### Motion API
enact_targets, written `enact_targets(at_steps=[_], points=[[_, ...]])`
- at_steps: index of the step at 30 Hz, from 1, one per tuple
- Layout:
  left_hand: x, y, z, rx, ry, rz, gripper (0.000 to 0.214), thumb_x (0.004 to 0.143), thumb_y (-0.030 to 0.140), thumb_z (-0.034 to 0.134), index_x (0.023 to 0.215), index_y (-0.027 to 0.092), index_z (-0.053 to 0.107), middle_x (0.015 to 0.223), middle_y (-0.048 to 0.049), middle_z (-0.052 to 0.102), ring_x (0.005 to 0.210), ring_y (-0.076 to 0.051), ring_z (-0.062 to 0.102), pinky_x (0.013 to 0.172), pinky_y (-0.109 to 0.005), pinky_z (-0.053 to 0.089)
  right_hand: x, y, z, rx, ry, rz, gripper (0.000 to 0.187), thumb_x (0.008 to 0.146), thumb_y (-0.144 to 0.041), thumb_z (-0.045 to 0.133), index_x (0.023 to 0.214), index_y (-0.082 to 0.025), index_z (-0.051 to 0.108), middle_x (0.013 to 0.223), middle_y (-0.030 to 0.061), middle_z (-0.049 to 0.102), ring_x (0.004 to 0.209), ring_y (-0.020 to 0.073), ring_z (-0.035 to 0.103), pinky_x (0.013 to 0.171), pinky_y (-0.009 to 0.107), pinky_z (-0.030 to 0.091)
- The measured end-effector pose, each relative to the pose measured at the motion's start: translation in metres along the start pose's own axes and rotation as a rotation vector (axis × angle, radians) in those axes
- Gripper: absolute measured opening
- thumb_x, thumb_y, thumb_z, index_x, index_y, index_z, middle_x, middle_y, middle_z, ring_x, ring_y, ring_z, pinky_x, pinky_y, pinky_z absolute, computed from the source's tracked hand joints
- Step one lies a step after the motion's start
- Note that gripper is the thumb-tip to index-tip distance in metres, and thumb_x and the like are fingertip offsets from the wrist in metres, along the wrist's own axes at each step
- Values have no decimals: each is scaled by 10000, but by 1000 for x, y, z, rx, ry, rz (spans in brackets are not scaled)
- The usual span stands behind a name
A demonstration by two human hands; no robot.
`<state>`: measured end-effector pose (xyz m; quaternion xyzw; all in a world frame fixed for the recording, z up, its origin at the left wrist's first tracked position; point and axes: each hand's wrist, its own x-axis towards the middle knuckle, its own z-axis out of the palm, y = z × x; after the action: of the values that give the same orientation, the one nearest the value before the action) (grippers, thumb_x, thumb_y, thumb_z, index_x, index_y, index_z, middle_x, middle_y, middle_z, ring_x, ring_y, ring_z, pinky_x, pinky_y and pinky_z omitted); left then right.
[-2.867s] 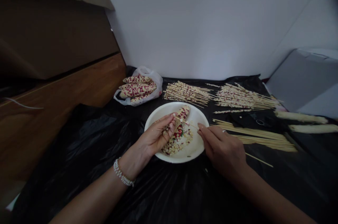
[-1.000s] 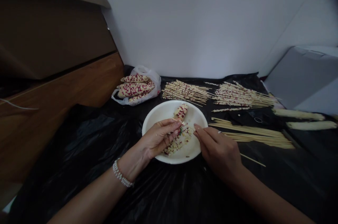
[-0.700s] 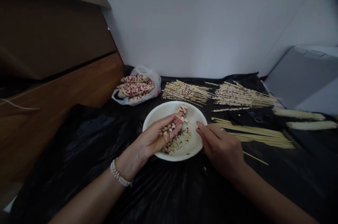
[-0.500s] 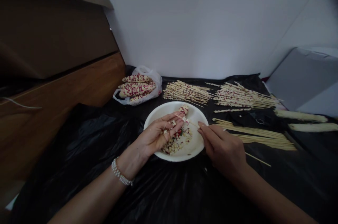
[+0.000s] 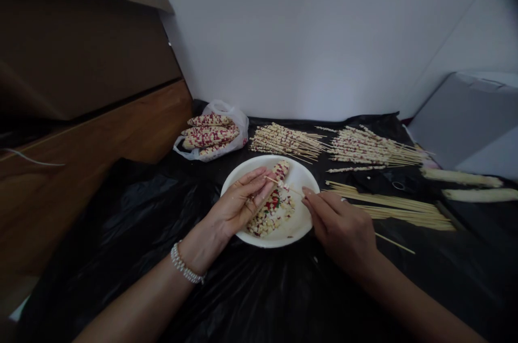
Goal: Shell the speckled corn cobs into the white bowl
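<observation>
My right hand [image 5: 343, 224] pinches a thin bamboo skewer [image 5: 297, 191] near its right end. A few pale and dark red corn kernels [image 5: 283, 185] are threaded on the skewer, and its tip points at the fingers of my left hand [image 5: 238, 200]. That left hand is cupped over the bowl, its fingers curled round loose kernels that are mostly hidden now. Below lies a white bowl [image 5: 305, 224] with loose corn kernels [image 5: 263, 224] in its bottom. A speckled corn cob [image 5: 280, 169] leans inside the bowl's far side, behind my left fingers.
A plastic bag [image 5: 242, 126] of speckled cobs [image 5: 210, 135] stands at the back left. Behind the bowl lie two piles of kernel-loaded skewers [image 5: 283, 139]. Bare skewers [image 5: 404, 213] and two stripped cobs [image 5: 479, 195] lie to the right, on black plastic sheeting [image 5: 133, 230].
My left fingers have closed more and turned, hiding kernels that showed in the palm. The skewer tip sits slightly further left, and more of the cob in the bowl shows.
</observation>
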<state>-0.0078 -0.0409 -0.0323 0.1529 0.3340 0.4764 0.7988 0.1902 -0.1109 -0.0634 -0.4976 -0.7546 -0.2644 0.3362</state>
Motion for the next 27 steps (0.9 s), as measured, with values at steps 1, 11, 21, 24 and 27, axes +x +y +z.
enact_targets(at_steps=[1,11,21,24,27], points=[[-1,0,1,6,16,12,385,811,-84,569,1133,111,646,1070,-125,720,948,-178,721,856,-222,584,0,0,0,-7,-3,-1,243,939,-185,558,1138,-130,686,832,44,722,633,117,610,551,261,367],[-2,-2,3,95,18,85,327,814,-78,572,1063,112,667,1069,-110,724,962,-169,715,874,-226,576,-2,1,1,-71,-48,-17,240,927,-197,583,1137,-145,689,824,26,714,609,125,591,552,289,335],[0,0,6,59,48,68,233,829,-55,571,982,80,684,1040,-123,725,924,-156,720,889,-227,568,-3,1,2,-96,-57,-24,240,949,-201,545,1135,-149,688,806,24,713,623,125,588,561,285,333],[1,0,5,31,56,65,244,820,-71,569,979,77,680,1013,-117,724,897,-148,723,878,-227,574,-2,2,2,-98,-48,-24,236,949,-202,545,1127,-153,692,802,19,710,603,120,577,552,286,332],[0,1,5,13,58,56,257,814,-79,571,996,73,671,1005,-115,718,902,-154,721,868,-230,580,-2,2,1,-99,-38,-33,235,946,-198,550,1129,-150,688,800,16,706,597,121,570,548,288,336]])
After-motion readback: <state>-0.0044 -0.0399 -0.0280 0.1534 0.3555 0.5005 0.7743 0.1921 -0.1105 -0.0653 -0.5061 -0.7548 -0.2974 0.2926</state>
